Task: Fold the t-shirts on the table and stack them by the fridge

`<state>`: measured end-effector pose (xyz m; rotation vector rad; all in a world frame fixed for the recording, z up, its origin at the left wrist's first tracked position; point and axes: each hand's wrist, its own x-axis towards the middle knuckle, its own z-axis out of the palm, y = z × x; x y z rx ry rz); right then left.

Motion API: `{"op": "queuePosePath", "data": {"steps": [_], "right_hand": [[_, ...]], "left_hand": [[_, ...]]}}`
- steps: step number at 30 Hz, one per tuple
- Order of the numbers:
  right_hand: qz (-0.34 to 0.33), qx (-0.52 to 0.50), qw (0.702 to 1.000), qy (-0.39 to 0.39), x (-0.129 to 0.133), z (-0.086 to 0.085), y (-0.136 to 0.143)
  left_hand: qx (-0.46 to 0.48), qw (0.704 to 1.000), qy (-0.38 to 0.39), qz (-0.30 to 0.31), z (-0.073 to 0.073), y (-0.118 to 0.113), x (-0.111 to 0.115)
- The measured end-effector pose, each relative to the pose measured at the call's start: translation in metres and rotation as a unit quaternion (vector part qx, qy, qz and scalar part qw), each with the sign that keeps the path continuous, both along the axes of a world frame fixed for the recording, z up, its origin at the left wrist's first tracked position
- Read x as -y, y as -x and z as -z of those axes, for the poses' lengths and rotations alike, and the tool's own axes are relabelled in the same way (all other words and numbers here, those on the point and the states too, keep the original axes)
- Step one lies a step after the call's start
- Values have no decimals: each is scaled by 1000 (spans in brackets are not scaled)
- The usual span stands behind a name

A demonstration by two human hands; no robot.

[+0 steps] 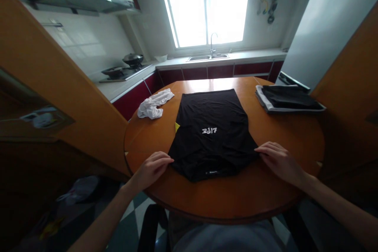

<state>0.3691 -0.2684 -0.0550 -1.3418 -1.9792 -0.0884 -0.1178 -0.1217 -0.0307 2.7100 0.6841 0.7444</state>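
A black T-shirt [211, 112] with white lettering on it lies spread flat, its neckline toward me. My left hand [153, 167] pinches the edge of its left sleeve between thumb and fingers. On the other side, my right hand [277, 159] grips the right sleeve's edge in the same way. A small yellow piece [177, 126] sticks out from under the shirt's left side; most of it is hidden.
The shirt lies on a round wooden table [218, 201]. A crumpled white cloth [152, 106] sits at the back left. Folded black and white garments [291, 98] are stacked at the back right. Beyond stand a counter with a sink [206, 58] and a stove [125, 73].
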Motion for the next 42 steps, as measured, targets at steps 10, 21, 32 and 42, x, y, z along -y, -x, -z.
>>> {"op": "queuePosePath", "data": {"steps": [10, 21, 32, 42], "right_hand": [[119, -156, 980, 25, -53, -25, -2], [205, -205, 947, 138, -194, -15, -29], [177, -276, 930, 167, -227, -24, -58], [169, -304, 917, 196, -264, -3, -67]], "left_hand": [[142, 975, 92, -143, -33, -35, -58], [106, 940, 205, -250, -19, -84, -184], [139, 949, 160, -232, -19, -81, -232], [84, 949, 152, -262, 8, -100, -263]]}}
